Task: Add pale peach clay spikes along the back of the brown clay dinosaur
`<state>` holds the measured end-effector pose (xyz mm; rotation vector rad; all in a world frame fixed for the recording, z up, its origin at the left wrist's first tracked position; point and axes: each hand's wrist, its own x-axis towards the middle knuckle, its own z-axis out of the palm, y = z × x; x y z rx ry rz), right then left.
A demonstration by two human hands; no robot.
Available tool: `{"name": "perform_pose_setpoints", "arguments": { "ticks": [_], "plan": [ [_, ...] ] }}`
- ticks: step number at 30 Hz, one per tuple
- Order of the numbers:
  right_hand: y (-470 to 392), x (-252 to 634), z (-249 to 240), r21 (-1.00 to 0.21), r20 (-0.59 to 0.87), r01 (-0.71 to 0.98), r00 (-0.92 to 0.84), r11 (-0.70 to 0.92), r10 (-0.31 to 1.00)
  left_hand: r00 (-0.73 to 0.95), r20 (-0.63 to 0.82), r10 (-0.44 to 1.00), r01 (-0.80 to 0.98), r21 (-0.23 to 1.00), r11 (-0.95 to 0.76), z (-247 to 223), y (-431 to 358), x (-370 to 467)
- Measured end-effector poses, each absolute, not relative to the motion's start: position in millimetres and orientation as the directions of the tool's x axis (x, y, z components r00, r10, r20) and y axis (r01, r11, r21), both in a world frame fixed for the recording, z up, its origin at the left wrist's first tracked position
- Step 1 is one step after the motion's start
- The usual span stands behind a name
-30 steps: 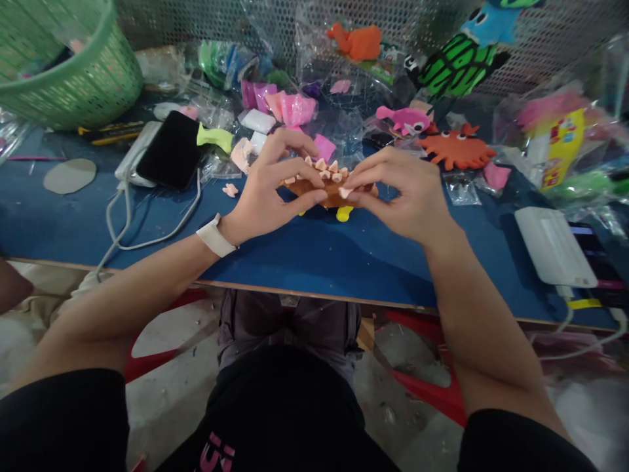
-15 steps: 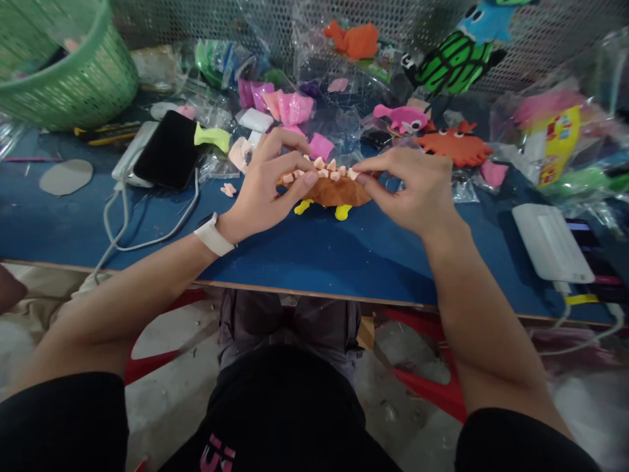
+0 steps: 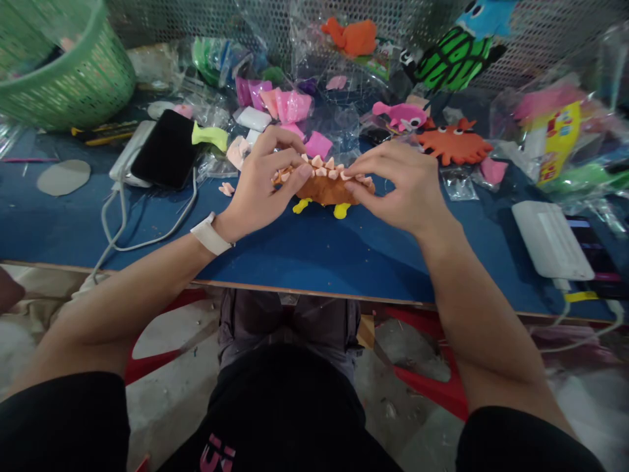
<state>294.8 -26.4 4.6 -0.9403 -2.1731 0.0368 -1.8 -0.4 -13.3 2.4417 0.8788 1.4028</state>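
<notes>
Between my hands on the blue table stands a brown clay animal figure (image 3: pixel 324 190) with yellow feet and rows of small pale-pink spikes along its back. My left hand (image 3: pixel 270 174) has thumb and fingers closed on the figure's left end, hiding that part. At its right end, my right hand (image 3: pixel 400 180) pinches with thumb and forefinger at the body and spikes. A small pale-pink clay scrap (image 3: pixel 227 189) lies left of my left hand. Behind the figure are bright pink clay pieces (image 3: pixel 318 144) and a pale peach clay lump (image 3: pixel 238 152).
A green basket (image 3: pixel 73 92), a black phone (image 3: pixel 164 149) and white cables occupy the left. Behind sit a red-orange clay crab (image 3: pixel 457 143), a pink clay fish (image 3: pixel 399 115), a green-and-black turtle (image 3: pixel 455 60) and plastic bags. A white power bank (image 3: pixel 550 239) lies at the right.
My right thumb and forefinger have shifted slightly left along the figure's back, uncovering more spikes at its right end. My left hand stays at the left end.
</notes>
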Motion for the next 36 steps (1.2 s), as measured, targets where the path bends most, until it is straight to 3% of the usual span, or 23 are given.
{"name": "perform_pose_setpoints", "arguments": {
  "ticks": [13,26,36],
  "plan": [
    [-34.0,286.6,7.7,-0.234,0.598,0.717,-0.426,0.657,0.678,0.407,0.713,0.570,0.330,0.467,-0.820,-16.0,4.3,-3.3],
    [-34.2,284.3,11.3,-0.128,0.614,0.733,-0.470,0.668,0.634,0.392,0.718,0.576,0.334,0.472,-0.816,-17.1,4.3,-1.6],
    [-34.0,284.8,10.4,-0.218,0.594,0.717,-0.440,0.662,0.673,0.400,0.754,0.521,0.347,0.402,-0.847,-16.2,3.6,-1.0]
  ]
}}
